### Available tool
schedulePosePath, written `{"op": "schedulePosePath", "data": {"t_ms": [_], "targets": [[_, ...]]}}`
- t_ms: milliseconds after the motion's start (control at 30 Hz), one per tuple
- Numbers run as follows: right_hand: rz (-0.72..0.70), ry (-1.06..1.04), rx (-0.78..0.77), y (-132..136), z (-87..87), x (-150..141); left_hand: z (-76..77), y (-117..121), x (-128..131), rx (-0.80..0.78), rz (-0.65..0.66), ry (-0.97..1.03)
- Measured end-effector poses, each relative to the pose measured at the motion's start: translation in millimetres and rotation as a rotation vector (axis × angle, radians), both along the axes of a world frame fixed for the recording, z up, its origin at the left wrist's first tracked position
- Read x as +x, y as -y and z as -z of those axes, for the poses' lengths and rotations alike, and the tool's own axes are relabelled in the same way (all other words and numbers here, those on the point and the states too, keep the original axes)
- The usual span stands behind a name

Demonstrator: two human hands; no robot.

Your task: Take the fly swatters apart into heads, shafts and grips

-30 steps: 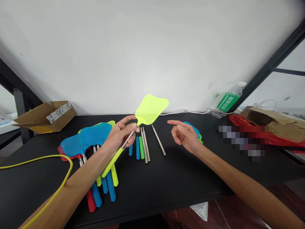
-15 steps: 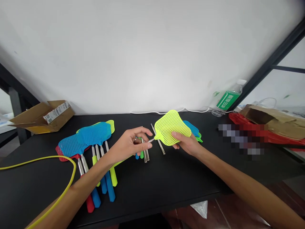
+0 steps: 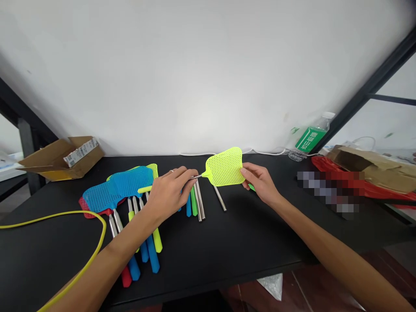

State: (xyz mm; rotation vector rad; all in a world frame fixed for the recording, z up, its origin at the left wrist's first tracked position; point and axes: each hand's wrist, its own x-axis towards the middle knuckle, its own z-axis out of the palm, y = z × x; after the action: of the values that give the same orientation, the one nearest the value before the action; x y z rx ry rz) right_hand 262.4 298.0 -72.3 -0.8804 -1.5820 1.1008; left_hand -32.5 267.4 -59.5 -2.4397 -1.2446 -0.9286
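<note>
I hold a yellow fly swatter (image 3: 225, 167) level above the black table (image 3: 227, 234). My left hand (image 3: 169, 193) is closed round its metal shaft, with the yellow handle sticking out to the left. My right hand (image 3: 260, 182) pinches the right edge of the mesh head. Below them lie loose blue and green handles (image 3: 191, 203) and bare metal rods (image 3: 199, 203).
A pile of finished blue, yellow and red swatters (image 3: 120, 190) lies at the left, handles towards me. A yellow cable (image 3: 81, 216) loops over the left side. A cardboard box (image 3: 61, 158) stands far left; a water bottle (image 3: 308, 136), red cloth and brown cardboard at the right.
The swatter came down from upright in my left hand to level between both hands. My right hand, open before, took hold of the mesh head.
</note>
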Motion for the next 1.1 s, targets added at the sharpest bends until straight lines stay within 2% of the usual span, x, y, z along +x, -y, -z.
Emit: {"op": "schedulePosePath", "data": {"t_ms": [233, 400, 500, 667, 867, 1100], "targets": [[-0.004, -0.143, -0.250, -3, 4.9, -4, 1.3, -1, -1, 0.202, 0.000, 0.112], [-0.148, -0.150, -0.390, 1, 2.2, 0, 3.2, -1, 1, 0.258, 0.064, 0.065], [-0.186, -0.116, -0.365, 6, 1.9, 0, 5.4, 0, 2, 0.252, 0.113, 0.024], [-0.236, -0.066, -0.326, 7, 1.7, 0, 8.2, 0, 2, 0.228, 0.112, 0.008], [-0.161, -0.021, -0.201, 2, 3.8, 2, 8.3, 1, 4, 0.196, 0.078, -0.036], [-0.112, 0.093, -0.040, 2, -1.4, 0, 9.2, 1, 4, 0.057, 0.049, -0.076]]}}
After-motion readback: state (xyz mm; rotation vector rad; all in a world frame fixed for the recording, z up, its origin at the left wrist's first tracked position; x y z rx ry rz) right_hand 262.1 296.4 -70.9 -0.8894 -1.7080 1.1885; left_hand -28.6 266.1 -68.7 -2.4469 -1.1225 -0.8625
